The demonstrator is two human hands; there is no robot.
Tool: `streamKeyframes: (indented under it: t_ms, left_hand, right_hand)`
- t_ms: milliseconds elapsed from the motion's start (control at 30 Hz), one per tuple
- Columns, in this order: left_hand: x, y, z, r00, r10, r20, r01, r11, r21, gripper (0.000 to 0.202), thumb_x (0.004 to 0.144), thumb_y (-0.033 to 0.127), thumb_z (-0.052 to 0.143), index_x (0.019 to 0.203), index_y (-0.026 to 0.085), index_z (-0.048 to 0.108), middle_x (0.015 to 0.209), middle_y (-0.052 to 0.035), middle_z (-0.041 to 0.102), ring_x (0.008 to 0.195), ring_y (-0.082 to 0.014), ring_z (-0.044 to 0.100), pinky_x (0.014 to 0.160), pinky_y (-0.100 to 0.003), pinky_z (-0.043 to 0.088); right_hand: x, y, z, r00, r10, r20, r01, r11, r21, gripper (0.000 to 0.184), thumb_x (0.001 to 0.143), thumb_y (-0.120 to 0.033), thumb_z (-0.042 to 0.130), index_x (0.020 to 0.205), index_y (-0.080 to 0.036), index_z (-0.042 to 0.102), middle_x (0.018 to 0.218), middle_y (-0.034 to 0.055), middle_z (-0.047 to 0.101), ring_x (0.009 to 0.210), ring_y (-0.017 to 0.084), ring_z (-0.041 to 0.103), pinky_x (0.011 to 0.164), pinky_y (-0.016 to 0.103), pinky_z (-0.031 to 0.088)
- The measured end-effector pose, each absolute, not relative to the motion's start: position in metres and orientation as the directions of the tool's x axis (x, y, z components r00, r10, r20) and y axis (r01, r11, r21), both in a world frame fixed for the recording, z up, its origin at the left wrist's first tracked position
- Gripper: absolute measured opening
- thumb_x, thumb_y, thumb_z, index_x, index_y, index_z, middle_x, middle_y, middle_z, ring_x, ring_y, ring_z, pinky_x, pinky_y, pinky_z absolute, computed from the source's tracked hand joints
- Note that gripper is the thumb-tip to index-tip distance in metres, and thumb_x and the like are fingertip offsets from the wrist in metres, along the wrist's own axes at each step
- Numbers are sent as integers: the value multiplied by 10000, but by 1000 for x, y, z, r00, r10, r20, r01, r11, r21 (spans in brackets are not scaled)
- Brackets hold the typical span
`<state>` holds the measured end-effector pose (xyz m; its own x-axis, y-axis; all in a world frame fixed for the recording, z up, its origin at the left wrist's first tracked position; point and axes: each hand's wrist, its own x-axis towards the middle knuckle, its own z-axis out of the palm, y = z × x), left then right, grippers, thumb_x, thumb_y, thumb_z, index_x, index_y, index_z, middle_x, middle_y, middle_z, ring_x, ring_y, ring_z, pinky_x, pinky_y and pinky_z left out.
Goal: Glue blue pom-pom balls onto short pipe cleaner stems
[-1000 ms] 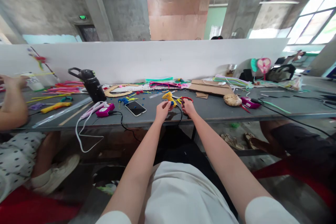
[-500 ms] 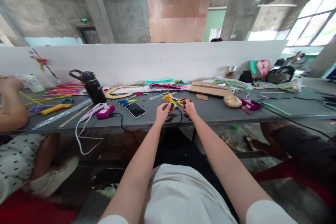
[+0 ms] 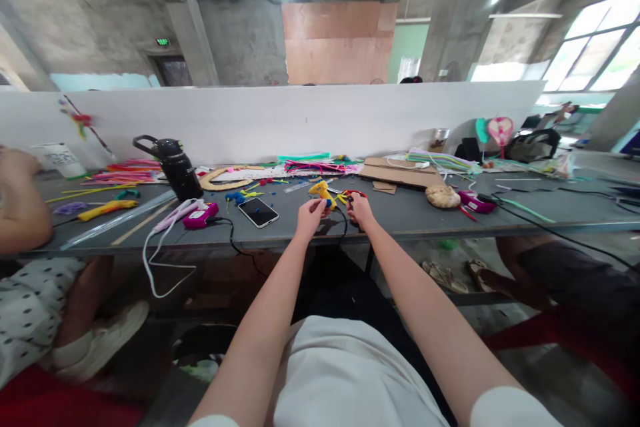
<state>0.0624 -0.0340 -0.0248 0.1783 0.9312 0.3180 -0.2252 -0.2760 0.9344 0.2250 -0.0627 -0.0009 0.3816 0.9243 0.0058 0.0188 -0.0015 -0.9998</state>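
Observation:
My left hand (image 3: 309, 216) and my right hand (image 3: 359, 209) meet at the front edge of the grey table (image 3: 425, 210), both with fingers curled in a pinch. Between them is a small blue and red piece, too small to name. Just beyond the left hand lies a yellow glue gun (image 3: 321, 191), and its black cord runs down between my hands. Red-handled scissors (image 3: 353, 195) lie right by my right hand's fingertips.
A black phone (image 3: 258, 211), a pink glue gun (image 3: 201, 215) with a white cord, and a black bottle (image 3: 175, 167) lie to the left. Pipe cleaners, cardboard (image 3: 400, 170) and a white divider (image 3: 300, 117) sit behind. People sit at both sides.
My hands stay together in nearly the same spot on the table edge. The camera has tilted slightly, so the scene sits a little lower in view. The person at left lowered an arm.

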Motion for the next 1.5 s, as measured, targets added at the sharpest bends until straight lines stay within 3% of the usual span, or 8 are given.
streamKeyframes:
  t_ms: [200,400,600,933,1200,1500]
  left_hand:
    - [63,-32,-26,177,931,319,-230,-276,933,379,756,447,710,953,123,694,830,-94,736,708,-201,702,680,-327,567]
    - [62,-34,-25,184,935,303,-225,-260,939,392,752,457,714,961,127,693,840,-92,739,713,-199,701,691,-329,569]
    - [62,-35,-24,187,932,310,-220,-268,938,402,753,468,711,959,124,696,817,-91,738,709,-198,698,678,-321,563]
    - [61,-33,-27,187,933,307,-234,-261,937,406,754,476,707,956,124,696,798,-80,733,684,-183,689,667,-310,557]
    - [61,-35,-26,194,930,311,-223,-267,938,399,756,473,703,953,127,700,803,-83,735,691,-188,691,679,-316,558]
    - [60,-34,-26,188,932,312,-218,-270,938,399,762,479,697,959,132,697,818,-87,737,697,-196,695,675,-323,559]
  right_hand:
    - [225,-61,-2,382,924,-9,-17,-3,-1000,379,883,-377,378,573,-181,474,403,-19,405,325,77,325,314,190,226]
    - [229,-60,-2,398,916,-42,-74,-13,-997,383,886,-381,332,573,-192,446,363,-41,338,300,67,234,305,186,174]
    - [229,-58,-5,386,922,-36,-72,-9,-997,394,892,-397,355,575,-188,459,358,-32,345,301,73,261,304,182,185]
    - [229,-61,-4,372,928,-19,-58,3,-998,490,907,-522,356,563,-188,457,361,-40,333,309,66,272,315,175,206]
    - [226,-62,3,382,922,-58,-52,-42,-998,386,878,-381,361,556,-188,453,352,-32,346,295,73,273,304,186,184]
    - [226,-65,2,384,923,-37,-63,-13,-998,412,898,-394,347,552,-191,444,344,-34,330,300,71,255,307,184,181]
